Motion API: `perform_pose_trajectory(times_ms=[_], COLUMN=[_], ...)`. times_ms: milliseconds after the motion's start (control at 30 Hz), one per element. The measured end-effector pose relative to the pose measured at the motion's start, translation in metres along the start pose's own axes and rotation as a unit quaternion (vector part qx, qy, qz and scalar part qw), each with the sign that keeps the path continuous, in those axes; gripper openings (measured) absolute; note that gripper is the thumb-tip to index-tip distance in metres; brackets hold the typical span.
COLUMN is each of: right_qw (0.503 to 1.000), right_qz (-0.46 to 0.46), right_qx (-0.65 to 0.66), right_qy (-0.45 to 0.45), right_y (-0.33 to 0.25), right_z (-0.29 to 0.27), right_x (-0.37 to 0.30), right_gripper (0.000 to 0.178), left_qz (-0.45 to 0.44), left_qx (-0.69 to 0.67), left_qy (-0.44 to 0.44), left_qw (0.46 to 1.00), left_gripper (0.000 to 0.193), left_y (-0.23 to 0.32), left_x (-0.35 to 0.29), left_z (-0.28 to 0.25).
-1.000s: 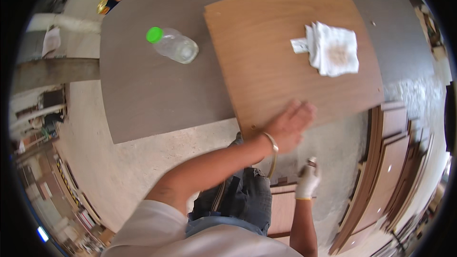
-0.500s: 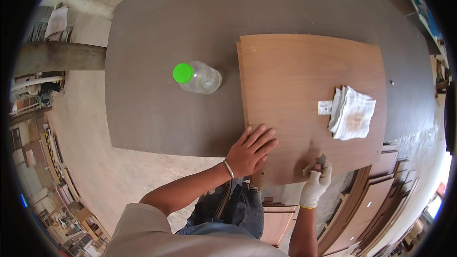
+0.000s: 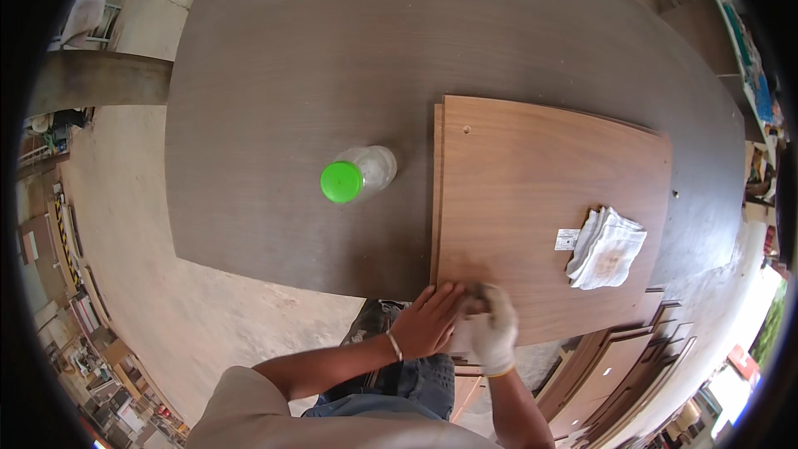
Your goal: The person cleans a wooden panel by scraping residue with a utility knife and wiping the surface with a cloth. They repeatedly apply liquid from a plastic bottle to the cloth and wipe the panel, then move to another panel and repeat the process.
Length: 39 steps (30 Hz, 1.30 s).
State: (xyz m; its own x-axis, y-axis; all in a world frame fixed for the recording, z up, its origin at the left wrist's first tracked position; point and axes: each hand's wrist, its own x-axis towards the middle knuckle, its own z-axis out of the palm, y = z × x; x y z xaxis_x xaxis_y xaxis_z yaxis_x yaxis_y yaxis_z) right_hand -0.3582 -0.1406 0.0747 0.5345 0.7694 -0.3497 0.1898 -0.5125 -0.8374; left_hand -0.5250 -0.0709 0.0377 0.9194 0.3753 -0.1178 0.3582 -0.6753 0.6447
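My left hand (image 3: 424, 323) rests with fingers stretched out on the near left corner of a brown wood panel (image 3: 532, 162), which lies on a second one. Close beside it is my right hand (image 3: 492, 331) in a white glove, smeared by motion. Its fingers are closed on a small dark grey piece (image 3: 475, 293) at the panel's near edge; blur hides what kind it is. A folded white cloth (image 3: 609, 251) with a brownish stain lies on the panel, next to a small white label (image 3: 567, 239).
Under the panels is a large grey-brown wood-grain tabletop (image 3: 274, 100). On it, left of the panels, stands a clear plastic jar (image 3: 380, 168) with a green lid (image 3: 342, 182). More brown panels (image 3: 594, 366) lean at the lower right. Tins sit past the far left edge.
My right hand has moved left along the panel's near edge, up to my left hand. The left hand stays at the corner. The whole view has shifted and turned slightly.
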Motion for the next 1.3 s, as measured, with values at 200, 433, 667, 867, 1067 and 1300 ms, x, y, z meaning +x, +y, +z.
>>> perform_pose_trajectory(times_ms=[200,433,667,867,1067,1300], right_qw=[0.977,0.958,0.981,0.976,0.976,0.944], right_qz=[0.001,0.041,-0.169,0.055,0.078,0.093], right_qx=[-0.046,0.036,0.054,0.208,0.191,0.260], right_qy=[-0.207,-0.281,-0.082,-0.012,-0.068,-0.180], right_y=[-0.073,-0.067,-0.093,-0.016,0.033,0.012], right_z=[0.104,0.166,0.044,-0.090,-0.158,-0.214], right_x=[0.036,0.073,0.083,0.106,0.098,0.105], right_gripper=[0.032,0.026,0.029,0.034,0.027,0.020], left_qz=[-0.045,-0.052,-0.111,-0.115,-0.162,-0.135], left_qx=[-0.034,-0.036,0.041,0.166,0.200,0.230], left_qy=[-0.057,-0.038,0.036,0.148,0.206,0.244], left_qw=[0.997,0.997,0.992,0.968,0.944,0.932], left_gripper=[0.030,0.060,0.060,0.061,0.057,0.052], left_y=[0.023,0.003,-0.019,-0.048,-0.056,-0.058], left_x=[-0.089,-0.066,0.056,0.224,0.308,0.309], left_z=[0.013,-0.004,-0.043,-0.077,-0.065,-0.053])
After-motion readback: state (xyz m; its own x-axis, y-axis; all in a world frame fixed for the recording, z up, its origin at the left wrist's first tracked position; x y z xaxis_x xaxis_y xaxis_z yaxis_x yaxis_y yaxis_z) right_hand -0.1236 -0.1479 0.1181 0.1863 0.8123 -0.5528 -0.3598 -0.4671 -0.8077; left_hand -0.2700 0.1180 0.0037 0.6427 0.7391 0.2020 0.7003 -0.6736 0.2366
